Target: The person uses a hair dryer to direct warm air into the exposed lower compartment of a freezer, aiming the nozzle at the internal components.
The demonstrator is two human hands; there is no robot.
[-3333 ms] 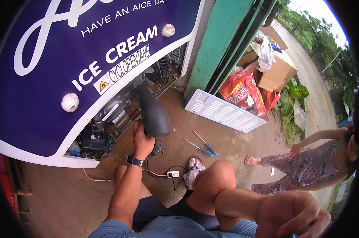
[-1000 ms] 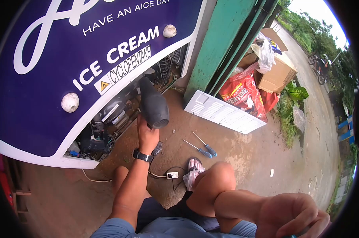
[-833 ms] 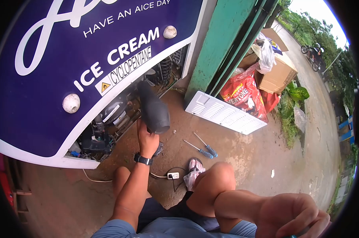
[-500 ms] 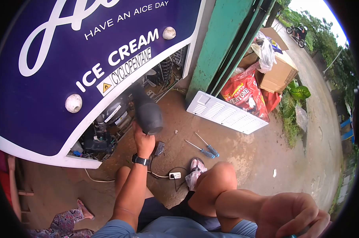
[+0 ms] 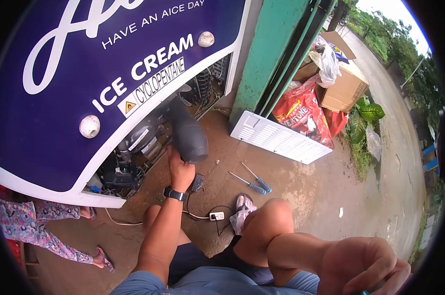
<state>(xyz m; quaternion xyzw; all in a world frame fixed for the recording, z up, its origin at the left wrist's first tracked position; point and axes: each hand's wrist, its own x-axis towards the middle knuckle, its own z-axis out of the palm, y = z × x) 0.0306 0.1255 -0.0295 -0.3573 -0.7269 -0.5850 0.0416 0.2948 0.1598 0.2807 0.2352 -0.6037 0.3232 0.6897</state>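
My left hand (image 5: 181,172), with a watch on its wrist, is closed around the handle of a black hair dryer (image 5: 189,140). The dryer's front end points into the open lower bay of the ice cream freezer (image 5: 70,142), where a dark compressor (image 5: 141,135) and wiring (image 5: 141,174) show. At the lower right, my right hand (image 5: 362,265) is held beside my knee with its fingers curled in. A bit of something teal shows beneath those fingers at the frame's edge, too little to name.
Two blue-handled screwdrivers (image 5: 258,186) lie on the floor near a white power outlet (image 5: 216,216) and a dark adapter (image 5: 197,183). A white vented panel (image 5: 281,138) leans by a red bag (image 5: 305,112) and cardboard box (image 5: 347,87). Another person's patterned trousers (image 5: 45,231) show at left.
The hair dryer and my left hand have shifted slightly right in view. At left, the other person has stepped further into sight. My right hand stays nearly still.
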